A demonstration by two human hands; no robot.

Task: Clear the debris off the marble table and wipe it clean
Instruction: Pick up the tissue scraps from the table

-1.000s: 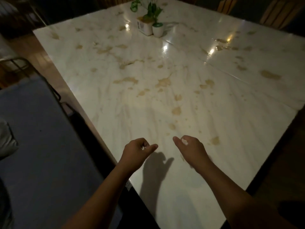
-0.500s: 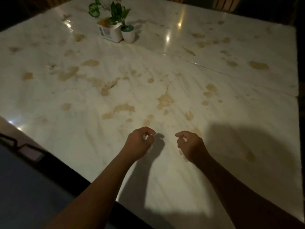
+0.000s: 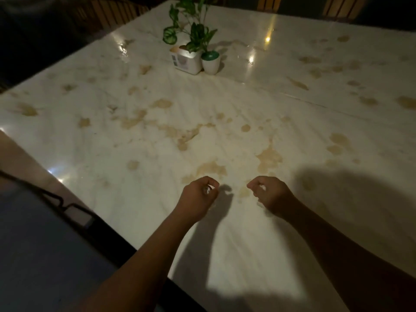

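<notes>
The white marble table (image 3: 139, 199) fills the view, with many tan blotches across its top. Both my hands hover low over its near middle, a hand's width apart. My left hand (image 3: 199, 199) is curled, and a small whitish scrap shows between its thumb and fingers. My right hand (image 3: 269, 194) is curled too, pinching a small white bit at its fingertips. What the scraps are is too small and dim to tell. Each hand casts a dark shadow on the marble.
A square white planter (image 3: 185, 61) with leafy plants and a small round white pot (image 3: 211, 63) stand at the far middle. A dark blue seat with a black frame (image 3: 33, 255) lies along the table's left edge. Wooden chair backs (image 3: 269, 3) line the far side.
My view has shifted over the table. Both hands have moved forward, and their fingers have curled tighter around the small white scraps.
</notes>
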